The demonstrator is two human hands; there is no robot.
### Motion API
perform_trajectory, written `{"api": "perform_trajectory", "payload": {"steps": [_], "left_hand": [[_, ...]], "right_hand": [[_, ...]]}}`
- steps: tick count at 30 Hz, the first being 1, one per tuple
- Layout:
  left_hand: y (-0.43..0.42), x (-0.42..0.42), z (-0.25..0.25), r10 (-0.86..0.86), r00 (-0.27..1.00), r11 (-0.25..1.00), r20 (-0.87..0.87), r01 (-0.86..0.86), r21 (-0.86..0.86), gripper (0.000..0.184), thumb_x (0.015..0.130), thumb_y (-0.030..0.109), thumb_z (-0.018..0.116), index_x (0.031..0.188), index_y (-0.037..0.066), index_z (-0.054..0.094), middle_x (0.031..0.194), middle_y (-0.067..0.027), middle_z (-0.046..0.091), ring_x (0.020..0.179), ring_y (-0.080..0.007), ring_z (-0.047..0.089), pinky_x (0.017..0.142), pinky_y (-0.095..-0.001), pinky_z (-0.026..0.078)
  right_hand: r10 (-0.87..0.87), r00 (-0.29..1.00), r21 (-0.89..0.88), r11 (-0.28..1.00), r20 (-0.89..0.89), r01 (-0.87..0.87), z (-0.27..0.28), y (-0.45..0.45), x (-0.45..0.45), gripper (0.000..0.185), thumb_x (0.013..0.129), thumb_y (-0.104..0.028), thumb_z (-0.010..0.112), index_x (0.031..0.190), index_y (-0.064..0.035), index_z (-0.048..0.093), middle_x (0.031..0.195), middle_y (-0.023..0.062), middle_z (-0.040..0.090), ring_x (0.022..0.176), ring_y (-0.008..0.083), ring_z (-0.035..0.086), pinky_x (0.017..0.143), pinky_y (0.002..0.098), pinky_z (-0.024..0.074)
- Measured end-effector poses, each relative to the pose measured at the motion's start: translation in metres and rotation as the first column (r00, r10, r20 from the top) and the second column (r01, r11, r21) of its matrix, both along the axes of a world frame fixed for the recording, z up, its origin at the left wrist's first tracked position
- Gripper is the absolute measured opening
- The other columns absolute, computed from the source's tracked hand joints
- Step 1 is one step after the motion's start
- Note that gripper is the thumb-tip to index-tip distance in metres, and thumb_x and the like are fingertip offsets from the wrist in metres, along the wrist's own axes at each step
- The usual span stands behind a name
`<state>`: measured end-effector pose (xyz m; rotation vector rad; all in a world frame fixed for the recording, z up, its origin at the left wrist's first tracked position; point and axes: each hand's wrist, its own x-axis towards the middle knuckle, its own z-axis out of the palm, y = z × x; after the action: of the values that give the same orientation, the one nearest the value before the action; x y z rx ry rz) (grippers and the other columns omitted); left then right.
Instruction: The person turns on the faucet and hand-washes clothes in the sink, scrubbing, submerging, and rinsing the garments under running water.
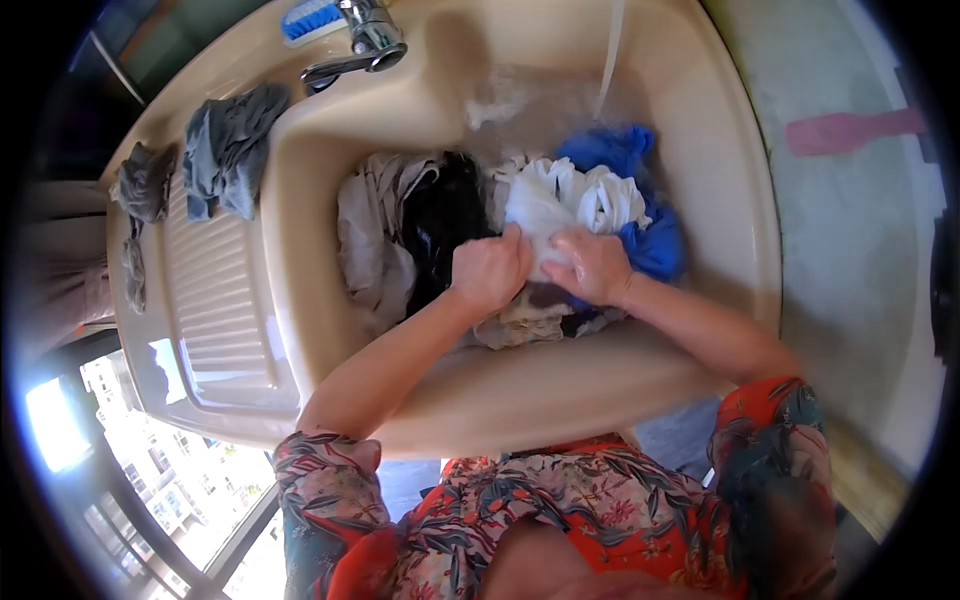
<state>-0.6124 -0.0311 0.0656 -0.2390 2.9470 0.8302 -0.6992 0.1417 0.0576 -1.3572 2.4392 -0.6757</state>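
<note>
Inside the beige laundry sink, a wet white cloth is bunched between my two hands. My left hand is closed in a fist on its near left edge. Close beside it, my right hand grips the same cloth with curled fingers. A black garment and a pale grey garment lie to the left of the cloth. Blue fabric is bunched on its right, and beige fabric shows below my hands.
A ribbed washboard forms the sink's left side, with grey cloths at its top. A tap and a blue brush sit at the back. A pink paddle-shaped thing lies on the right ledge.
</note>
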Motion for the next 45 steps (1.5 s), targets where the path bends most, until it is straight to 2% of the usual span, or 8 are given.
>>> {"api": "perform_trajectory", "payload": {"steps": [10,13,16,22,25,29,37,45], "left_hand": [[-0.028,-0.153,-0.158,-0.017,0.999,0.969,-0.038,0.007,-0.247,0.025,0.078,0.025,0.053,0.088,0.006,0.065,0.082,-0.0189,0.064,0.077,-0.0351,0.062,0.067,-0.0446,0.049],[-0.022,-0.167,-0.086,0.178,0.975,0.984,0.132,-0.180,0.000,0.026,0.075,0.025,0.057,0.090,0.005,0.065,0.092,-0.0190,0.062,0.085,-0.0343,0.061,0.073,-0.0427,0.049],[-0.030,-0.167,-0.055,0.247,0.958,0.969,0.149,-0.243,-0.048,0.036,0.077,0.030,0.054,0.103,0.006,0.062,0.105,-0.0184,0.059,0.093,-0.0356,0.058,0.080,-0.0429,0.047],[-0.053,-0.183,-0.046,0.201,0.963,0.975,-0.180,-0.179,0.134,0.066,0.073,0.050,0.056,0.122,0.005,0.052,0.121,-0.0187,0.052,0.118,-0.0375,0.042,0.098,-0.0430,0.035],[-0.031,-0.197,-0.077,0.186,0.967,0.711,0.175,-0.256,0.656,0.063,0.073,0.050,0.058,0.118,0.005,0.055,0.122,-0.0205,0.052,0.115,-0.0300,0.046,0.098,-0.0347,0.034],[-0.039,-0.167,-0.065,-0.068,0.962,0.932,0.265,-0.034,0.362,0.062,0.067,0.047,0.064,0.111,0.004,0.059,0.109,-0.0214,0.059,0.103,-0.0303,0.056,0.091,-0.0342,0.041],[-0.012,-0.011,0.026,-0.063,0.989,0.974,-0.134,0.090,0.206,0.051,0.055,0.039,0.071,0.097,0.014,0.056,0.101,-0.0160,0.054,0.085,-0.0350,0.059,0.073,-0.0409,0.049],[0.003,0.022,0.025,-0.126,0.953,0.987,-0.275,0.149,0.065,0.043,0.063,0.032,0.075,0.098,0.015,0.055,0.081,-0.0114,0.049,0.059,-0.0291,0.057,0.050,-0.0378,0.048]], "right_hand": [[0.045,0.998,0.069,0.997,-0.036,-0.042,-0.155,-0.034,-0.162,0.034,0.083,-0.036,0.051,0.106,-0.0121,0.056,0.101,0.0180,0.060,0.084,0.0361,0.059,0.072,0.0417,0.0477],[0.033,0.994,-0.172,0.984,-0.104,-0.051,-0.170,-0.051,-0.172,0.036,0.081,-0.036,0.053,0.105,-0.0096,0.058,0.100,0.0198,0.060,0.084,0.0370,0.059,0.073,0.0417,0.0473],[0.099,0.987,0.249,0.960,0.125,-0.128,-0.095,-0.080,-0.184,0.039,0.080,-0.037,0.056,0.102,-0.0052,0.061,0.092,0.0212,0.062,0.085,0.0368,0.059,0.074,0.0419,0.0469],[-0.362,0.931,0.111,0.924,-0.043,0.365,0.009,-0.040,-0.216,0.037,0.085,-0.039,0.050,0.096,-0.0060,0.063,0.094,0.0178,0.063,0.087,0.0315,0.060,0.078,0.0382,0.0460],[-0.416,0.891,0.200,0.903,0.180,0.381,-0.079,-0.020,-0.246,0.047,0.085,-0.051,0.043,0.107,-0.0139,0.062,0.107,0.0164,0.061,0.102,0.0329,0.055,0.090,0.0380,0.0413],[-0.182,0.895,0.117,0.982,0.408,0.146,-0.081,-0.002,-0.195,0.046,0.084,-0.050,0.045,0.114,-0.0173,0.058,0.107,0.0156,0.061,0.098,0.0327,0.057,0.086,0.0381,0.0430],[-0.138,0.990,-0.018,0.990,-0.004,0.138,0.052,0.021,-0.004,0.031,0.076,-0.037,0.062,0.083,-0.0083,0.053,0.077,0.0137,0.058,0.071,0.0323,0.058,0.058,0.0420,0.0460],[-0.079,0.993,-0.020,0.997,-0.084,0.077,0.004,0.023,0.005,0.023,0.077,-0.030,0.058,0.078,-0.0079,0.050,0.071,0.0120,0.054,0.066,0.0309,0.057,0.057,0.0413,0.0459]]}}
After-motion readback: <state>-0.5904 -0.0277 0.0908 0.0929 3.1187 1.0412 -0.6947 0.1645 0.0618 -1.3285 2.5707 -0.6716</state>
